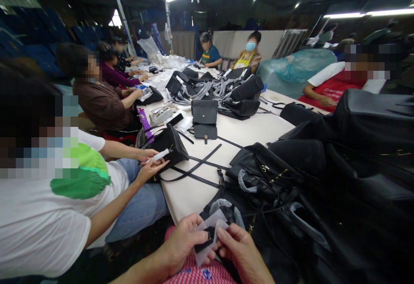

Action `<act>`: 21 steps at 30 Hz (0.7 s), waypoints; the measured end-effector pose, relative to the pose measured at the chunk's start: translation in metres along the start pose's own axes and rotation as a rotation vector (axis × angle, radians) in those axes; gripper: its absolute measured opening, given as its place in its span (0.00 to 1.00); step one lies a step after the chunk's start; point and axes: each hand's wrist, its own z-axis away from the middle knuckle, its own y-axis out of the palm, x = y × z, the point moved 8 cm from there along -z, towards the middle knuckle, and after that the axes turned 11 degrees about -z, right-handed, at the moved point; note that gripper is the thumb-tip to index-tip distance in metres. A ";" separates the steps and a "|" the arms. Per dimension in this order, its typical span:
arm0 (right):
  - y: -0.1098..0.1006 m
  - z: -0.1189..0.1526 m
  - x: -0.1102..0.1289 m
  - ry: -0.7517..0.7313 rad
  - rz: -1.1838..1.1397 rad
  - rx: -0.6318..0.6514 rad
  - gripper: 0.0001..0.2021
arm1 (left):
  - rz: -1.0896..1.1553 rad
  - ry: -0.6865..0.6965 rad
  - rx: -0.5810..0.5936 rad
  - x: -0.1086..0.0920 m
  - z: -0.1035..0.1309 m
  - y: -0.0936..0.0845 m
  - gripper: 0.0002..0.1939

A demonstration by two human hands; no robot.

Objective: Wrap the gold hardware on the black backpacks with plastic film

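Near the bottom centre, my left hand (186, 241) grips a small black piece (202, 246) that lies against a sheet of thin white paper (211, 220). My right hand (235, 243) pinches the paper's right side between thumb and fingers. The two hands are close together above a red-and-white checked cloth (213, 273). Part of the black piece is covered by the paper and my fingers. Just beyond my hands lies a black bag with a grey-wrapped handle (228, 206).
Black bags (258, 167) are piled high at the right. The white table (181, 193) carries loose straps, an opened black bag (204, 118) and a heap of bags farther back. A person in a white shirt (42, 228) sits close at the left; several others sit around the table.
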 end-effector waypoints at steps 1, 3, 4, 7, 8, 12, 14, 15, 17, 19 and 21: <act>-0.001 -0.001 0.000 -0.005 0.012 -0.019 0.18 | -0.017 0.006 0.000 0.000 0.000 0.000 0.19; 0.000 -0.001 0.002 -0.015 0.040 -0.048 0.18 | -0.050 0.012 -0.004 0.001 -0.001 0.000 0.18; 0.001 -0.001 0.004 -0.022 0.055 -0.063 0.19 | -0.065 0.018 -0.003 0.001 -0.002 0.000 0.18; 0.001 0.000 0.007 -0.038 0.079 -0.114 0.21 | -0.101 0.028 0.024 -0.001 -0.002 0.003 0.19; 0.001 0.001 0.008 -0.044 0.081 -0.128 0.21 | -0.113 0.030 0.036 -0.001 -0.002 0.004 0.20; -0.001 0.001 0.009 -0.063 0.108 -0.147 0.22 | -0.165 0.048 0.060 -0.006 0.001 0.006 0.23; -0.002 0.000 0.011 -0.076 0.134 -0.168 0.22 | -0.224 0.067 0.062 -0.008 0.001 0.008 0.25; -0.003 0.000 0.011 -0.081 0.142 -0.179 0.22 | -0.256 0.075 0.055 -0.008 0.000 0.007 0.26; -0.004 0.000 0.011 -0.081 0.143 -0.187 0.22 | -0.289 0.084 0.038 -0.007 -0.003 0.006 0.27; -0.004 0.001 0.011 -0.078 0.132 -0.189 0.22 | -0.264 0.081 0.025 -0.004 -0.007 0.004 0.27; -0.004 0.001 0.012 -0.083 0.124 -0.181 0.21 | -0.223 0.076 0.028 0.000 -0.010 0.002 0.27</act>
